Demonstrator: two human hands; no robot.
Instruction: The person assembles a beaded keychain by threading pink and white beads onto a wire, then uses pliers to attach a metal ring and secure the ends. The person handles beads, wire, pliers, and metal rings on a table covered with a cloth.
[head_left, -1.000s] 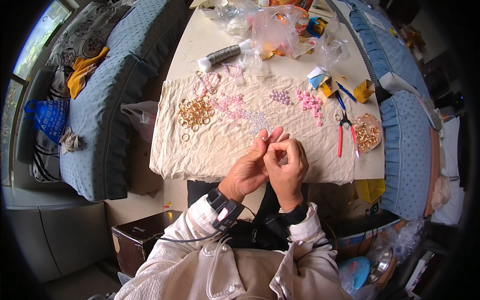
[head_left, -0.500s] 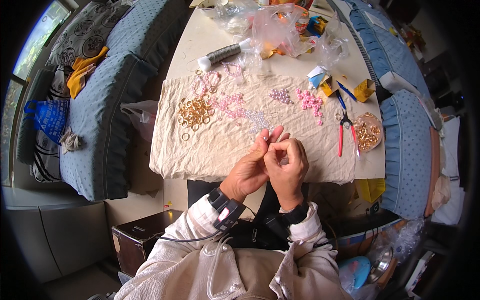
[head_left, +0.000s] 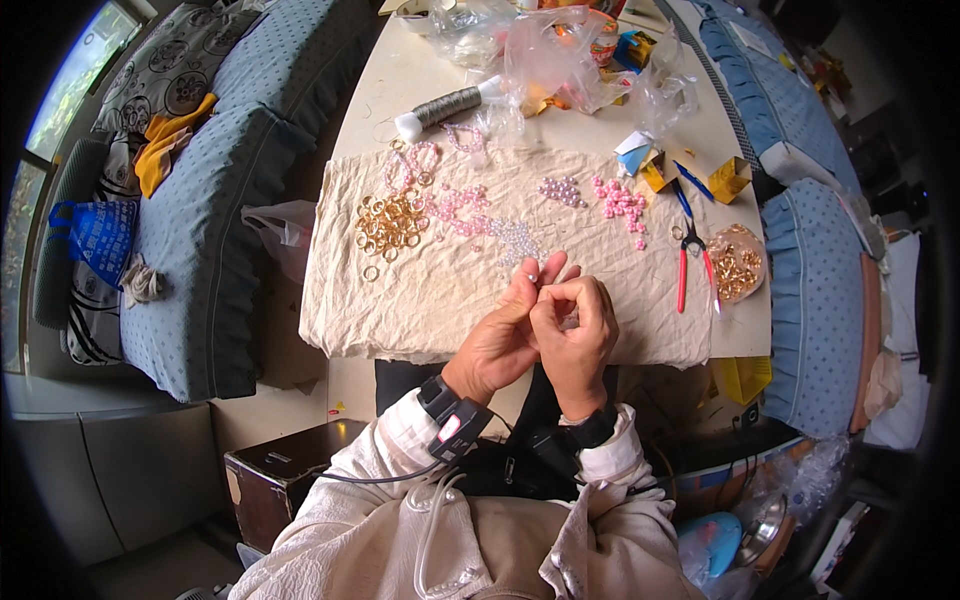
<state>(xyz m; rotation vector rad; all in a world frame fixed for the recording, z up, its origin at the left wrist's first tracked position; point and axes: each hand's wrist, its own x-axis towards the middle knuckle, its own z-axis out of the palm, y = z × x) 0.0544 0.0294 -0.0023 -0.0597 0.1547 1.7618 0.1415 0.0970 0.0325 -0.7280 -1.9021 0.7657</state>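
Over the near part of the cloth (head_left: 420, 310), both my hands are close together. My left hand (head_left: 497, 345) pinches a small pale bead (head_left: 532, 279) between thumb and fingertips. Right beside it, my right hand (head_left: 577, 340) is closed in a pinch; whatever it holds is too fine or hidden to make out. Just beyond my fingertips lie clear-white beads (head_left: 515, 240). Pink beads (head_left: 460, 212) and a heap of gold rings (head_left: 388, 224) spread to the left. Lilac beads (head_left: 562, 192) and bright pink beads (head_left: 622, 205) lie farther right.
Red-handled pliers (head_left: 683, 270) lie at the right, by a clear bag of gold pieces (head_left: 738, 262). Small gold boxes (head_left: 728, 181) and a blue pen (head_left: 692, 182) are behind. A spool of grey thread (head_left: 440, 112) and plastic bags (head_left: 560, 60) occupy the far table.
Both hands stay almost in place; my right hand has shifted very slightly to the right. The bead remains at my left fingertips, and the things on the cloth look the same.
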